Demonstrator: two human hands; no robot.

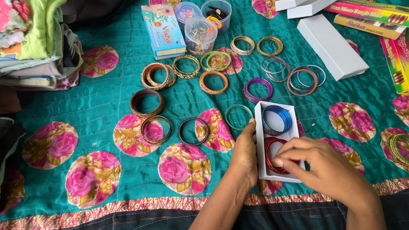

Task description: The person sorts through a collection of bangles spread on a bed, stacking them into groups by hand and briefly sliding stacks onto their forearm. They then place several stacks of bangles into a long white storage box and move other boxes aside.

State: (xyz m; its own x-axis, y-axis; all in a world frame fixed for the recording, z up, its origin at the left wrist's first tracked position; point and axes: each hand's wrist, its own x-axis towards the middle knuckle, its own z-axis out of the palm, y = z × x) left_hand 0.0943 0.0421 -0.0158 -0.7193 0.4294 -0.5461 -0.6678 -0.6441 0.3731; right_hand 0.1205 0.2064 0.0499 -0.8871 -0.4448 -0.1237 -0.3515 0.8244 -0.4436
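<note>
A small white box [260, 140] lies open on the teal flowered cloth [106, 106]. Inside it sit a stack of blue bangles [277, 119] at the far end and a stack of red bangles [272, 154] at the near end. My left hand [243, 154] rests against the box's left wall, thumb up along its edge. My right hand [328, 168] reaches in from the right, fingertips touching the red bangles. I cannot tell whether the fingers pinch them.
Many loose bangle sets lie on the cloth beyond the box: purple [258, 89], green [238, 117], orange [213, 82], brown [146, 102], gold [269, 46]. Plastic jars [200, 34], a blue carton [163, 30], a white lid [331, 47], and folded clothes [38, 47] sit farther back.
</note>
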